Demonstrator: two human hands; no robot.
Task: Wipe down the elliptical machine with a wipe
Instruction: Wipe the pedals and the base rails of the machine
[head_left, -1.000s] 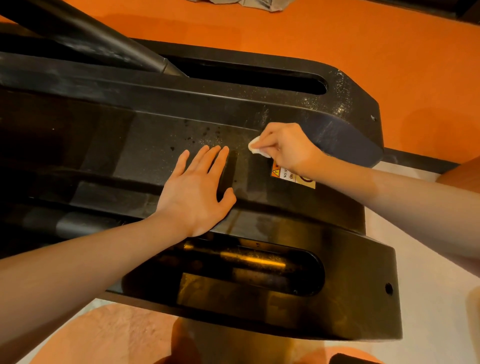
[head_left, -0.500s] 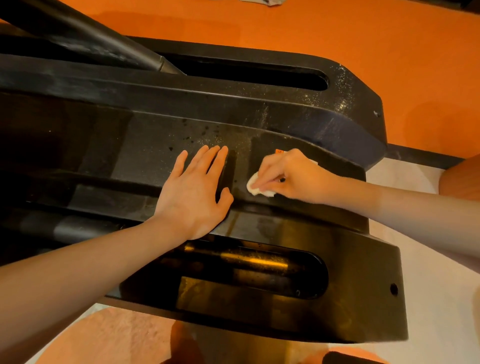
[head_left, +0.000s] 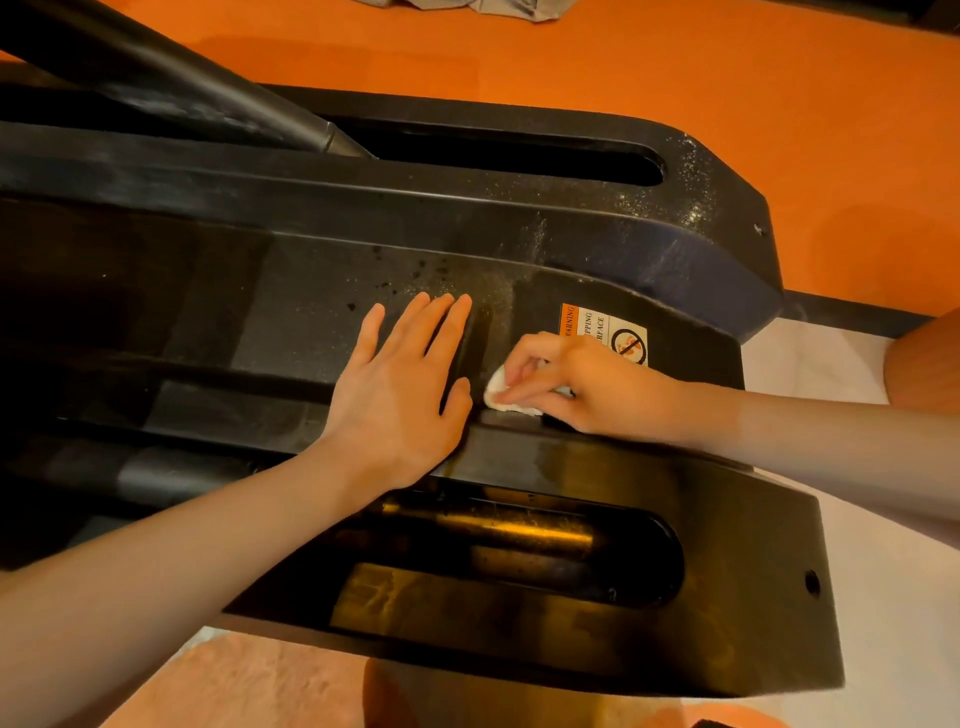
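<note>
The black base of the elliptical machine (head_left: 597, 249) fills the head view, with a sunken middle panel between two raised rails. My left hand (head_left: 400, 389) lies flat on that panel, fingers straight and pointing away from me. Just to its right, my right hand (head_left: 576, 382) pinches a small white wipe (head_left: 498, 392) and presses it against the panel's near edge, close to my left thumb. A warning sticker (head_left: 605, 332) shows just beyond my right hand. Dusty white specks cover the far rail.
A black tube (head_left: 171, 88) slants in from the upper left into the far slot (head_left: 519, 153). The near slot (head_left: 519, 545) shows a brass-coloured roller. Orange floor (head_left: 675, 62) lies beyond the machine, with a crumpled grey cloth (head_left: 483, 8) at the top edge.
My right hand has dragged the wipe from the far side of the panel down toward me to its near edge, uncovering the warning sticker. My left hand has stayed flat in place.
</note>
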